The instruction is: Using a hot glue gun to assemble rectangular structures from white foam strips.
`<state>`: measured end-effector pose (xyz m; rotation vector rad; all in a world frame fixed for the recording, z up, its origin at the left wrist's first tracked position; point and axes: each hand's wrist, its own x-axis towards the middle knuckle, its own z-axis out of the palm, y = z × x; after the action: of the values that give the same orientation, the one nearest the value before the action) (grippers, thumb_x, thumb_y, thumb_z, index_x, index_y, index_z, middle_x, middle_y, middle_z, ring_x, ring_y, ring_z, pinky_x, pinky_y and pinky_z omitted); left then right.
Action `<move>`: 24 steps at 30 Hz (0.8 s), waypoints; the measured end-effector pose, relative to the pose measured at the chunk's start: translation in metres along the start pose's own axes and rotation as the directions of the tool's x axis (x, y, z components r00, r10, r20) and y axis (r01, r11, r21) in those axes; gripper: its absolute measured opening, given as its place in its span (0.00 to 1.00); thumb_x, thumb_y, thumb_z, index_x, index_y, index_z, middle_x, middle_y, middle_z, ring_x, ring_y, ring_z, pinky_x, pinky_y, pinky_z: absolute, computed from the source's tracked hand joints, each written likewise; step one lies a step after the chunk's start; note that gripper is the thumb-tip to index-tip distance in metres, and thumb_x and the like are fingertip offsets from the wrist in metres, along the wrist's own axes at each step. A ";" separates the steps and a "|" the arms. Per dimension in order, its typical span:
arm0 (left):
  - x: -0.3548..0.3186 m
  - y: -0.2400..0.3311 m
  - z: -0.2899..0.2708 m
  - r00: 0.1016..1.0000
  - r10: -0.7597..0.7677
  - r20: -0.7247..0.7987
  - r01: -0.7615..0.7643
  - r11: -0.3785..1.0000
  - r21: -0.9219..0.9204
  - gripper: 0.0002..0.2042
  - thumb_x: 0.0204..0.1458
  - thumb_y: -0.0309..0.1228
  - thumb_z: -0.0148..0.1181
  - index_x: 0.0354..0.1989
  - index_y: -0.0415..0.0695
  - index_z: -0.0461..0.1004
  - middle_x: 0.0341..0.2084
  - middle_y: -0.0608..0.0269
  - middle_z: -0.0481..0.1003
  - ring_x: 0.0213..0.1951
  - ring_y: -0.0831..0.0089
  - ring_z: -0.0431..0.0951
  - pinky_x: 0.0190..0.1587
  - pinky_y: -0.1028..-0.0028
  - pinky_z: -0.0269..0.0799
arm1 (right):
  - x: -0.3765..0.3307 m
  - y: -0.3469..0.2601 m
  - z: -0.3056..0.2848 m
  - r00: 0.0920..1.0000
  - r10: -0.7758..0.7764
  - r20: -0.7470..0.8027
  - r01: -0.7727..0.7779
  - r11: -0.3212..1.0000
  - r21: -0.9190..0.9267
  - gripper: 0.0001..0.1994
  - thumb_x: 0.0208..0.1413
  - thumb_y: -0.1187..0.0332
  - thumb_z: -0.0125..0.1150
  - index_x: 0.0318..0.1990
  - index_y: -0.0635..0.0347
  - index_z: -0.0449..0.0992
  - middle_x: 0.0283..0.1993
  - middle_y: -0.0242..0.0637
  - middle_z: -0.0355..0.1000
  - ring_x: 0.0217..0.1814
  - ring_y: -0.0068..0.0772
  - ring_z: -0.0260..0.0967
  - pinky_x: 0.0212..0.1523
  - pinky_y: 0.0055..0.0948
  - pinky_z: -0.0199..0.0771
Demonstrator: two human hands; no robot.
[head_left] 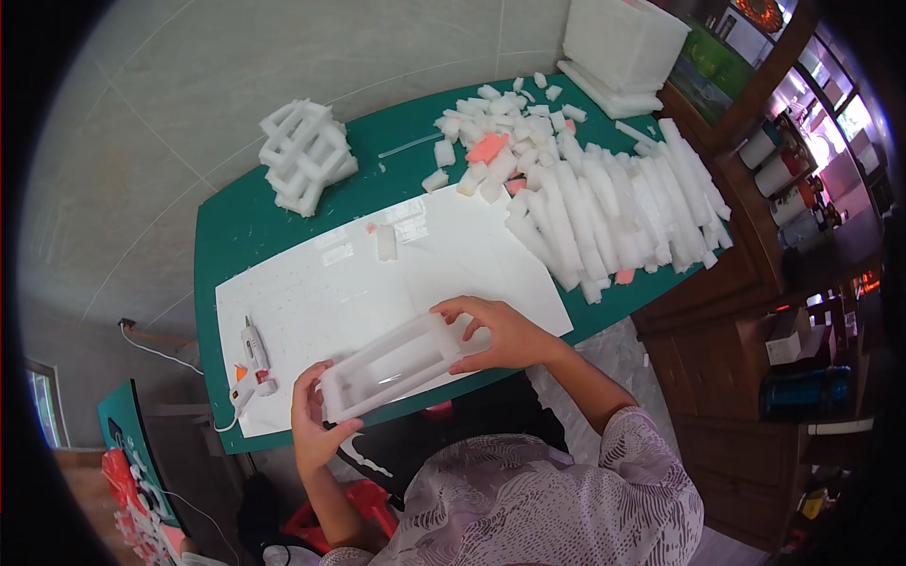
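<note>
Between my two hands is an open rectangular frame of white foam strips (pixel 385 341), held tilted over the front edge of the white board (pixel 311 292). My left hand (pixel 314 412) is closed round its left end. At the right end, my right hand (pixel 491 332) grips the frame between thumb and fingers. A white glue gun (pixel 253 354) with an orange part lies on the board to the left, its cord running off the edge. Beyond the frame, a small white foam block (pixel 386 242) rests on the board beside a pink scrap.
On the green table (pixel 226 222), a lattice of foam strips (pixel 307 156) stands at the back left. A pile of foam pieces (pixel 510 132), some pink, lies at the back. Long foam strips (pixel 613 208) are lined up at the right, near stacked foam slabs (pixel 623 47).
</note>
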<state>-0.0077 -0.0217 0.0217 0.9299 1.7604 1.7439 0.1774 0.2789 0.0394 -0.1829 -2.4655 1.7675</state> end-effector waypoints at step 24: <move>0.320 0.060 -0.031 0.604 0.555 -0.573 -0.201 0.801 0.564 0.38 0.46 0.44 0.76 0.61 0.33 0.67 0.56 0.42 0.72 0.59 0.54 0.72 0.59 0.62 0.69 | -0.015 0.027 0.027 0.898 -0.063 -0.436 0.063 0.998 -0.015 0.17 0.57 0.76 0.64 0.55 0.64 0.76 0.47 0.44 0.78 0.44 0.34 0.77 0.41 0.29 0.79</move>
<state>-0.2307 0.1962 0.1215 0.9214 2.7426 2.2380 0.1894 0.2600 0.0055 -0.4419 -2.1236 1.4981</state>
